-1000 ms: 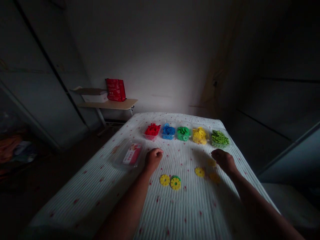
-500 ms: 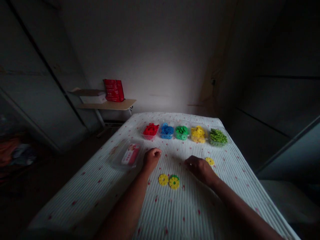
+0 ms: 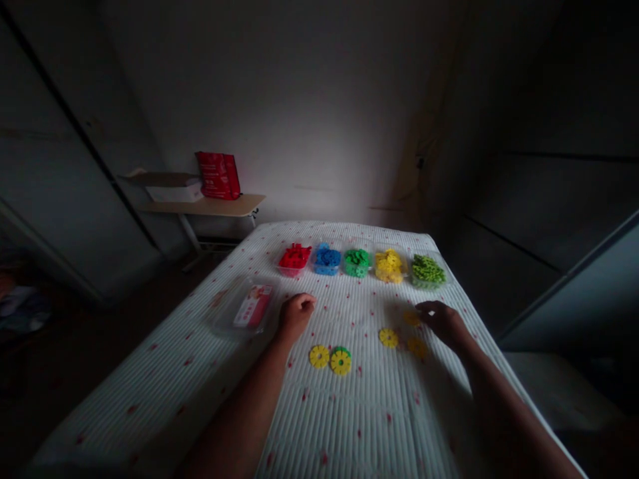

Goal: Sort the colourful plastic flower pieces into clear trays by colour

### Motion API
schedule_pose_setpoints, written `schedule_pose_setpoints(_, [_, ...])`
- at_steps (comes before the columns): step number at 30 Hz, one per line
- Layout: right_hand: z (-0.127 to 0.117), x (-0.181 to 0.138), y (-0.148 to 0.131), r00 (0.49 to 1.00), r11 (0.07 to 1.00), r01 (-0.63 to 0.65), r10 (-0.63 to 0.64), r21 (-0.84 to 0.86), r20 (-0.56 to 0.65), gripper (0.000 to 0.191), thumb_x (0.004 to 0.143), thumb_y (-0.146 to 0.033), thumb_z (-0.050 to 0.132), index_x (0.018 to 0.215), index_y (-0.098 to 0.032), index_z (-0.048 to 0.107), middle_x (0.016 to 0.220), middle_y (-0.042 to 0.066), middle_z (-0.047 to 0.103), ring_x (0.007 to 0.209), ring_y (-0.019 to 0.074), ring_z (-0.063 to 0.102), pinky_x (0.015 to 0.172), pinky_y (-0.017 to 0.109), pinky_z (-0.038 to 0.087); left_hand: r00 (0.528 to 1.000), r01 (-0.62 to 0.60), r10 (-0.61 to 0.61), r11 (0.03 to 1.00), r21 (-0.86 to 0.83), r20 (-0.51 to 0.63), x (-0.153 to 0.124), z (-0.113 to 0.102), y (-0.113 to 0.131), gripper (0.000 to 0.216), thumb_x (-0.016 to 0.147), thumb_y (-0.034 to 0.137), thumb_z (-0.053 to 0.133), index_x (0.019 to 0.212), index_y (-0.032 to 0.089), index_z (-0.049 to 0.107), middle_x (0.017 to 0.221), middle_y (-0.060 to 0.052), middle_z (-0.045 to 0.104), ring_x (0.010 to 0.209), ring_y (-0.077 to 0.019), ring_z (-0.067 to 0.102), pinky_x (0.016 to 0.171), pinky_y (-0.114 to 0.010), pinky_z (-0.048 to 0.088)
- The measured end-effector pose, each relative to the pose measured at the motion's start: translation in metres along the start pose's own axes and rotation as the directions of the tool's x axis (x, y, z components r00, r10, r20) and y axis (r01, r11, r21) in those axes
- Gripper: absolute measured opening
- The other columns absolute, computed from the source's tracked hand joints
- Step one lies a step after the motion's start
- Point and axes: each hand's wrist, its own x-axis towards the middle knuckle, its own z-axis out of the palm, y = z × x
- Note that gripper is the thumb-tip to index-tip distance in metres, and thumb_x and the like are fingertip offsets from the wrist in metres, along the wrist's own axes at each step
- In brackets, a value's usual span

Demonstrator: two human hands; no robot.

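My left hand (image 3: pixel 295 315) rests on the tablecloth beside a clear plastic lid-like container, its fingers curled closed; whatever they may hold is hidden. On the right, my right hand (image 3: pixel 443 322) reaches over the cloth with fingers slightly apart, its fingertips at the edge of a notched yellow disc (image 3: pixel 411 319). I cannot tell whether they touch it. Two more yellow discs, a brighter one (image 3: pixel 388 338) and a shaded one (image 3: pixel 417 347), lie close by. Between my forearms are another yellow disc (image 3: pixel 319 356) and a yellow disc (image 3: pixel 341 363) partly covering a green disc (image 3: pixel 342 350).
Clear tubs stand in a row at the back, holding red pieces (image 3: pixel 294 256), blue pieces (image 3: pixel 328 258), green pieces (image 3: pixel 357 261), yellow pieces (image 3: pixel 389 263) and light green pieces (image 3: pixel 428 269). The clear container (image 3: pixel 224 316) has a pink label. A side table (image 3: pixel 219 207) carries a red bag (image 3: pixel 218 175).
My right hand has moved right, to the far yellow disc. A yellow disc now shows where that hand was. My left hand stays almost still; the view has shifted slightly.
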Motion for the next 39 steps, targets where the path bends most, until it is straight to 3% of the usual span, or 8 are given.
schedule_pose_setpoints(5, [0.002,0.0,-0.004,0.997,0.998,-0.038,0.035,0.049,0.066,0.022,0.077,-0.029,0.057,0.092,-0.02,0.069,0.089,0.007,0.07,0.073,0.0185,0.066,0.065,0.026,0.049,1.0,-0.001,0.001,1.0,0.0,0.002,0.0,-0.001,0.0,0.018,0.07,0.016,0.05,0.075,0.017,0.067,0.075,-0.002,0.07,0.071,-0.015,0.062,0.069,-0.024,0.047])
schedule_pose_setpoints(12, [0.006,-0.001,-0.018,0.994,0.991,-0.001,0.015,-0.132,0.106,0.016,0.079,-0.026,0.053,0.084,-0.021,0.067,0.09,0.007,0.066,0.078,0.0164,0.063,0.064,0.022,0.043,1.0,0.015,-0.015,1.0,0.006,0.003,0.001,-0.001,0.002,0.018,0.069,0.016,0.049,0.073,0.017,0.067,0.073,-0.002,0.07,0.072,-0.0157,0.063,0.07,-0.024,0.047])
schedule_pose_setpoints(23, [-0.002,0.0,-0.022,0.995,0.991,-0.031,0.019,0.13,0.093,0.005,0.067,-0.022,0.055,0.069,-0.02,0.051,0.063,-0.002,0.056,0.057,0.011,0.049,0.054,0.022,0.037,1.0,0.012,-0.012,1.0,0.008,0.0,0.001,-0.002,0.005,0.016,0.068,0.017,0.05,0.072,0.018,0.066,0.071,-0.001,0.069,0.07,-0.0152,0.063,0.069,-0.024,0.048])
schedule_pose_setpoints(26, [-0.017,-0.004,-0.025,0.958,0.936,-0.089,-0.013,0.341,0.287,0.013,0.066,-0.023,0.054,0.078,-0.019,0.053,0.059,-0.004,0.05,0.051,0.0089,0.044,0.048,0.021,0.035,1.0,0.01,-0.01,1.0,0.016,-0.005,0.0,-0.002,0.004,0.016,0.069,0.017,0.05,0.072,0.018,0.066,0.072,-0.001,0.07,0.072,-0.0154,0.063,0.069,-0.024,0.048])
schedule_pose_setpoints(29, [-0.03,-0.01,-0.024,0.833,0.859,-0.18,-0.125,0.479,0.538,0.032,0.065,-0.027,0.057,0.096,-0.018,0.056,0.062,-0.005,0.05,0.048,0.0073,0.042,0.046,0.021,0.036,1.0,0.012,-0.011,1.0,0.021,-0.006,0.001,-0.002,0.003,0.017,0.069,0.016,0.05,0.072,0.017,0.066,0.074,-0.002,0.07,0.073,-0.0158,0.063,0.07,-0.025,0.047])
schedule_pose_setpoints(31, [-0.033,-0.013,-0.022,0.769,0.871,-0.209,-0.134,0.445,0.625,0.038,0.063,-0.024,0.058,0.1,-0.018,0.058,0.063,-0.005,0.052,0.047,0.0064,0.041,0.045,0.02,0.036,1.0,0.016,-0.016,1.0,0.023,-0.004,0.001,-0.002,0.002,0.017,0.069,0.016,0.05,0.073,0.017,0.066,0.074,-0.002,0.07,0.073,-0.0159,0.063,0.07,-0.025,0.048])
schedule_pose_setpoints(33, [-0.031,-0.015,-0.023,0.744,0.909,-0.212,-0.088,0.358,0.663,0.038,0.06,-0.018,0.057,0.098,-0.018,0.06,0.064,-0.004,0.054,0.046,0.006,0.042,0.043,0.019,0.034,1.0,0.018,-0.018,1.0,0.025,-0.004,0.001,-0.002,0.002,0.017,0.069,0.016,0.05,0.073,0.017,0.066,0.074,-0.002,0.07,0.073,-0.0158,0.063,0.07,-0.025,0.048])
schedule_pose_setpoints(39, [-0.026,-0.015,-0.031,0.818,0.984,-0.024,-0.082,0.176,0.57,0.024,0.056,-0.007,0.058,0.077,-0.018,0.062,0.072,0.0,0.06,0.064,0.0115,0.053,0.055,0.02,0.041,1.0,-0.003,0.003,1.0,0.018,-0.002,0.001,-0.001,0.001,0.017,0.07,0.017,0.05,0.073,0.017,0.066,0.075,-0.002,0.07,0.074,-0.0161,0.063,0.071,-0.025,0.048])
